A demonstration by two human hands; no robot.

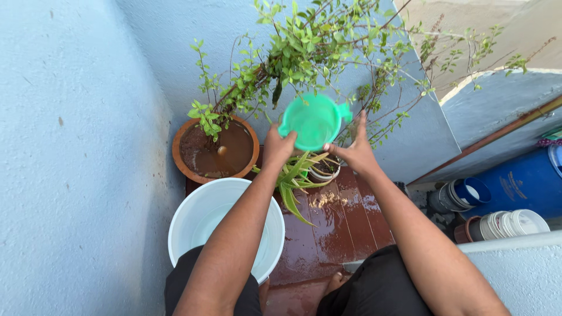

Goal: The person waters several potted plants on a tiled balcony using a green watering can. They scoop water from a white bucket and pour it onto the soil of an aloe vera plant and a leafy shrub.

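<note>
As we steady it over the aloe [297,175], both hands [280,147] [355,153] grip the green mug [313,121], tilted, beside the aloe's bucket [193,219].

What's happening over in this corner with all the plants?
A person holds a green plastic mug in both hands, left hand and right hand, above a small spiky potted plant. A white bucket with water stands below the left arm. Beside it a brown clay pot is full of muddy water. The red floor is wet.
</note>
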